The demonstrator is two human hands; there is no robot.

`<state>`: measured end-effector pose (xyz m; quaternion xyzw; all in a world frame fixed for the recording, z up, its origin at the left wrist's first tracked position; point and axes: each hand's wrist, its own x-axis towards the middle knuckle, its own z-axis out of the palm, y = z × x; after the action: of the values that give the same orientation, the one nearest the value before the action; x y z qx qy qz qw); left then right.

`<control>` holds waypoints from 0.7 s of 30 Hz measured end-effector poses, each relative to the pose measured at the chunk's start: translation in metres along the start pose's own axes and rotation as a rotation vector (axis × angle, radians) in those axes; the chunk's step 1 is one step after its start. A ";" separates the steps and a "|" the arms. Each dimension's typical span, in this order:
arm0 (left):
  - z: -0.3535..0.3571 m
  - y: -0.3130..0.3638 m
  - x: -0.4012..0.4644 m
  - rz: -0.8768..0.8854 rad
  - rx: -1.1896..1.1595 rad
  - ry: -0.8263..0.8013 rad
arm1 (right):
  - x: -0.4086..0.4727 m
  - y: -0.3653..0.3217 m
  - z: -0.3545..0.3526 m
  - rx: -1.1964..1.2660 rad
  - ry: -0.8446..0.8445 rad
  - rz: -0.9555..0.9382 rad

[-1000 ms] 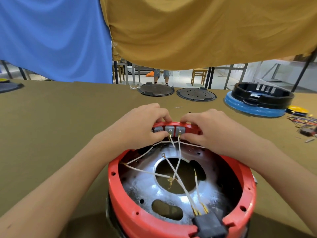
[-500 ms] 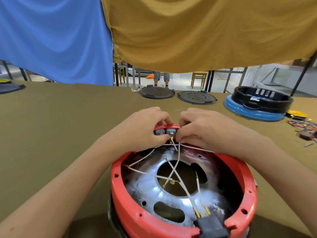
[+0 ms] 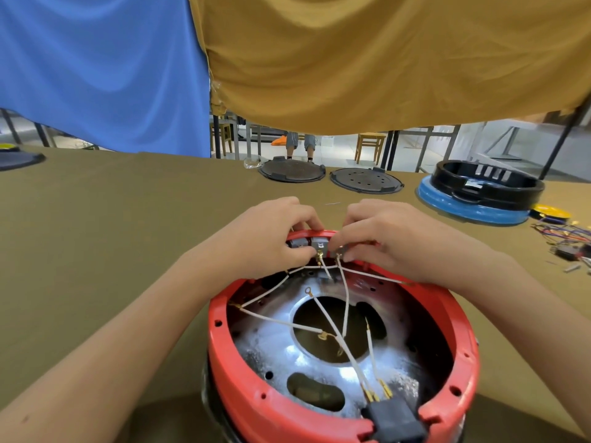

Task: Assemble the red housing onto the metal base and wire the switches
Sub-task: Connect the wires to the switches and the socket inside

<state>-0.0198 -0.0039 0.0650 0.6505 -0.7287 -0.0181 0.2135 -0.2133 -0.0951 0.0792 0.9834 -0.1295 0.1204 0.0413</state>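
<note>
Red plastic ring housing (image 3: 256,401) sits over the shiny pressed-metal base (image 3: 278,350) in the lower centre of the frame, so what we have left is the wiring at its far rim, where the small grey switches (image 3: 318,243) are seated. Our left hand (image 3: 268,238) curls over that rim with thumb and fingers pinching the leftmost switches, while our right hand (image 3: 383,238) curls beside it, its fingertips closed near a brass terminal under the right switch; whether it truly grips the terminal we cannot tell. Thin white wires (image 3: 281,321) criss-cross the base, several ending in loose brass lugs. We judge the main risk is pushing a lug onto the wrong tab, since the wires cross and look alike. Pressing hard could also pop a switch out of its slot, or bend a tab. The black connector block (image 3: 396,420) at the near rim might tug free if we pull slack.
</note>
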 end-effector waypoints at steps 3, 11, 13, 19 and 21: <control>0.000 0.000 0.000 -0.004 0.004 -0.003 | 0.000 -0.002 -0.001 -0.011 0.008 -0.003; 0.000 0.000 0.001 -0.002 0.024 -0.005 | 0.005 -0.008 0.001 -0.103 -0.017 -0.014; -0.001 0.000 0.001 -0.007 0.020 -0.004 | 0.005 -0.008 0.001 -0.102 -0.025 0.003; -0.001 0.001 0.000 -0.008 0.014 -0.015 | 0.000 -0.007 -0.004 -0.034 -0.041 0.039; 0.000 0.000 0.000 -0.008 0.017 -0.010 | 0.000 -0.007 -0.004 -0.045 -0.041 0.036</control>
<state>-0.0199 -0.0041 0.0653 0.6550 -0.7273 -0.0160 0.2042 -0.2117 -0.0877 0.0823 0.9820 -0.1505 0.0979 0.0584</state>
